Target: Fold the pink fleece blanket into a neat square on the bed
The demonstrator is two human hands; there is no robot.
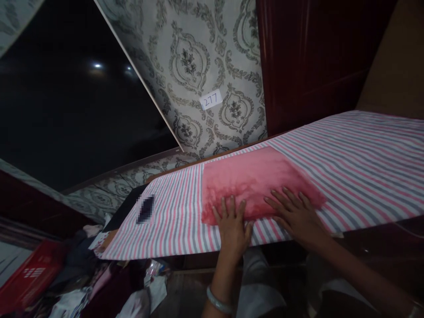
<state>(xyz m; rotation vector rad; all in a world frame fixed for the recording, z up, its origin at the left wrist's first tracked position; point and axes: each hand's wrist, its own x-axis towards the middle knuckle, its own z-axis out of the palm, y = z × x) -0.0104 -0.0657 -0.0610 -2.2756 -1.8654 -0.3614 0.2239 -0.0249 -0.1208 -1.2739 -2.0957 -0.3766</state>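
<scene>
A pink, plush-looking folded cloth (pixel 245 172) lies flat on a pink, grey and white striped cover (pixel 179 212). My left hand (pixel 232 225) rests on its near left edge with the fingers spread. Toward the near right edge, my right hand (pixel 294 212) lies flat on the same cloth, fingers apart. Neither hand grips anything. Darker, ruffled patches show in the pile around the fingertips. A bracelet circles my left wrist.
Patterned wallpaper (pixel 185 57) with a paper label (pixel 211 100) reading 277 rises behind. A large black screen (pixel 79 97) stands at left. A blurred dark object (pixel 145 209) lies on the striped cover. Clothes and a red basket (pixel 33 274) sit lower left.
</scene>
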